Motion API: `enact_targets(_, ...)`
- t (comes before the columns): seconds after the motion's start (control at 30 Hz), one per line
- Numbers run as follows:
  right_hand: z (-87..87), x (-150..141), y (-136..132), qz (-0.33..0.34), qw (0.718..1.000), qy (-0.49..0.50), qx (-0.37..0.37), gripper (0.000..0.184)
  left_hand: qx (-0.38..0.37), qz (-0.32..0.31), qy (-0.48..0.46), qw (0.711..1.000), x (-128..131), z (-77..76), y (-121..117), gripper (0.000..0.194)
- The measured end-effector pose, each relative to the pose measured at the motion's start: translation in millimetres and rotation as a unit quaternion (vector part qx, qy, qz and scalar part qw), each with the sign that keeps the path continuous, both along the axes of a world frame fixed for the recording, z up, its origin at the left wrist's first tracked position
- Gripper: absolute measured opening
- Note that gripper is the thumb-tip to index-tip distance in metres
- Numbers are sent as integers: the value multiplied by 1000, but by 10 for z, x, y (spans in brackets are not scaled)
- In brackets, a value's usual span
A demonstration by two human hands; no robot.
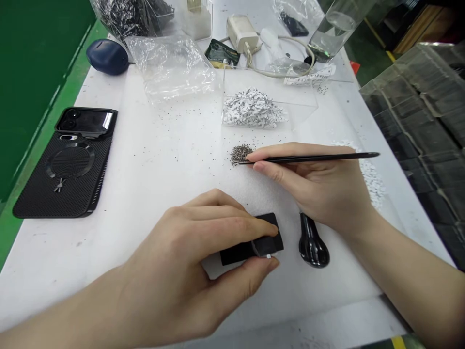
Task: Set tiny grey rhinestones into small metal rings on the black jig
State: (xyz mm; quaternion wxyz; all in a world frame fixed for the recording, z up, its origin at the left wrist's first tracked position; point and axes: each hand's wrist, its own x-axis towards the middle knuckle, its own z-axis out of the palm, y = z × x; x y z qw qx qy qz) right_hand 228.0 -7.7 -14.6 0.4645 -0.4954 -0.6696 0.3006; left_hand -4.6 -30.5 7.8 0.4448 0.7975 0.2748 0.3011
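My left hand (203, 242) grips a small black block (267, 224) between thumb and fingers, close above the white work surface. A tiny white piece (269, 256) shows at the block's near edge, by the thumb tip. Slim black tweezers (308, 158) lie pinched in my right hand (312, 182), seen edge-on. Their tip reaches the near edge of a pile of tiny dark metallic parts (240, 154). Just behind that pile, small white pieces (254, 107) are heaped in a clear plastic tray (301, 109). Below my right wrist rests a glossy black rounded handle (314, 245), its upper end partly hidden.
A black phone in a case (69, 162) lies at the left edge. Behind are a clear plastic bag (174, 68), a dark blue rounded object (107, 57), a white charger (242, 34) with cable, and a clear cup (337, 29). More white pieces (372, 179) lie beyond my right wrist.
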Motion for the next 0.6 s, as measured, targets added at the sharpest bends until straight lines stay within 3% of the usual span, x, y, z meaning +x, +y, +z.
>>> enact_targets(0.2, 8, 16, 2, -12, 1000, 13, -14, 17, 7, -5, -30, 1000, 3, -43, -12, 26)
enact_targets(0.4, 78, 126, -58, -17, 997, 74, 9, 18, 60, 18, -34, 997, -9, -60, -64, 31)
enact_targets(0.6, 153, 213, -154, 115, 971, 185, 96, 12, 97, 106, 3, 990, -50, -20, -61, 24)
